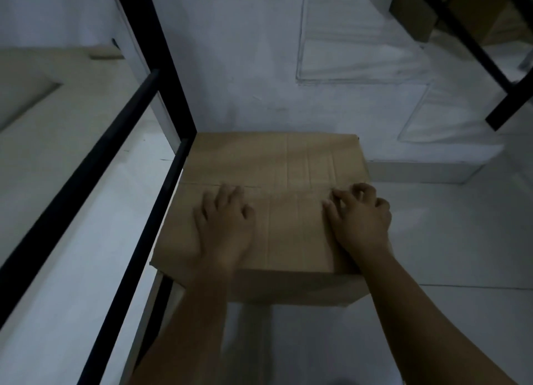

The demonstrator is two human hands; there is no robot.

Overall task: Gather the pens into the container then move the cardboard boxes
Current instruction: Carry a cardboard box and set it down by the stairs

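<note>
A closed brown cardboard box (288, 159) stands on the pale floor against the wall, its left side beside a black metal frame. My left hand (223, 226) lies flat on the near top flap, fingers straight and reaching to the seam between the flaps. My right hand (360, 214) rests on the right part of the same flap with its fingers bent, fingertips at the seam near the box's right edge. No pens or container are in sight.
A black metal shelf frame (161, 75) runs along the left, its post touching the box's far left corner. Another black frame (501, 101) with brown boxes (415, 12) hangs at the upper right. Pale tiled floor (461, 234) spreads to the right.
</note>
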